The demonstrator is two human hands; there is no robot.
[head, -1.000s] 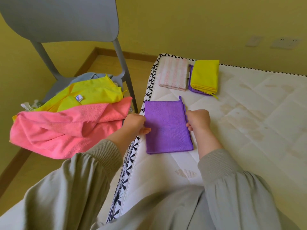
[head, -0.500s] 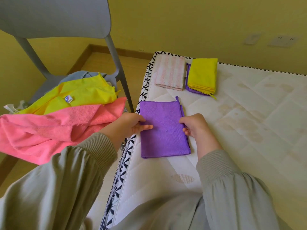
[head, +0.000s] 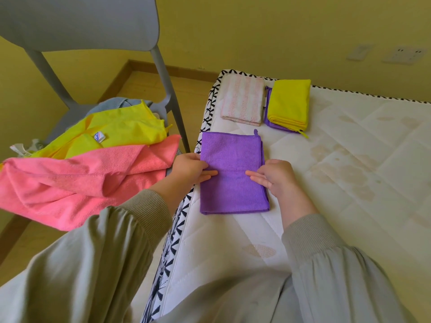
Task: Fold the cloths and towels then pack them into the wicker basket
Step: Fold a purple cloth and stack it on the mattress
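A folded purple cloth (head: 232,157) lies flat on the white mattress (head: 338,173) near its left edge. My left hand (head: 190,169) rests on the cloth's left side, fingers straight and pointing right. From the other side my right hand (head: 274,177) presses on it with straight fingers pointing left. Behind it lie a folded pink-striped towel (head: 242,100) and a folded yellow cloth (head: 289,104) stacked on another purple cloth (head: 270,121). No wicker basket is in view.
A grey chair (head: 79,22) stands left of the mattress. Its seat carries an unfolded pink towel (head: 77,180), a yellow cloth (head: 116,129) and a blue-grey cloth (head: 116,104). A yellow wall with sockets (head: 403,54) runs behind.
Both hands have slid inward from the cloth's side edges onto its top, with fingers now stretched flat toward each other across the middle.
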